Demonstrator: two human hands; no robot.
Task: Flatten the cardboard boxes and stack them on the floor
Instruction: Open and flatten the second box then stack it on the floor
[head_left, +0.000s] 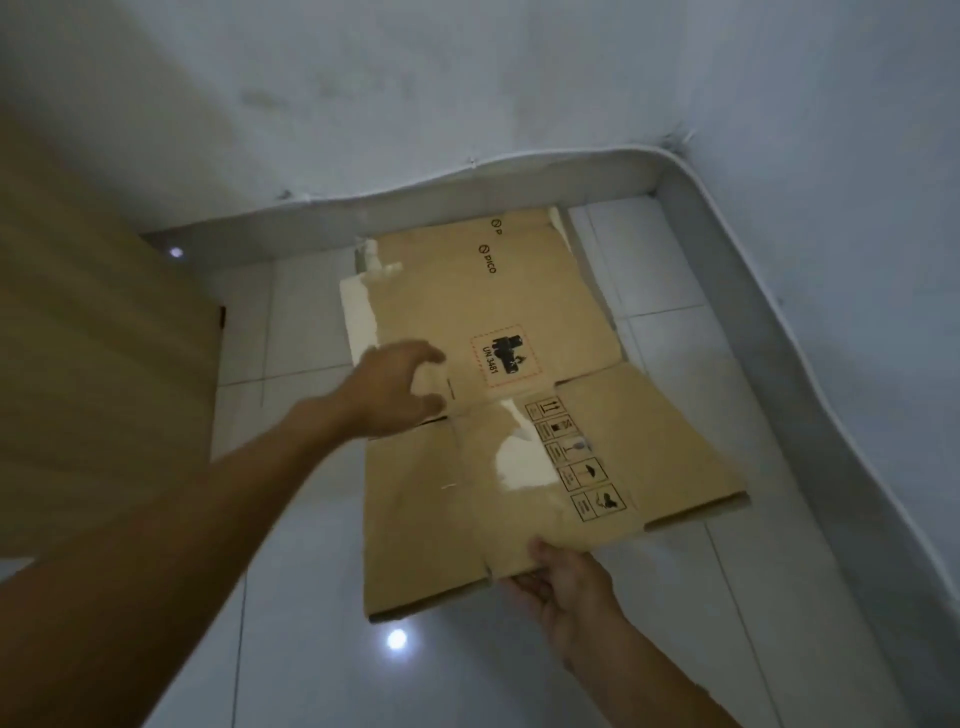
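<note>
Brown corrugated cardboard, a flattened box with black printing, lies in the middle of what we see, over the glossy white floor tiles near the corner of the room. On its far panel we read "UN 3481" inside a red dashed square, and further away the word "PICO"; on the near panel there is a column of small black handling symbols. Pieces of shiny clear tape stay on its left edge and in its middle. The far part seems to rest on the floor, while the near part is lifted a little. Our right hand grips the near edge of the cardboard box, with the thumb on top and the fingers under the flap. Our left hand is at the left side of the box, beside the fold line, with the fingers spread and curved; it has nothing in its grasp, and we cannot tell if it touches the cardboard. A grey skirting strip runs along the bottom of the pale walls. At the left stands a light wooden panel.
</note>
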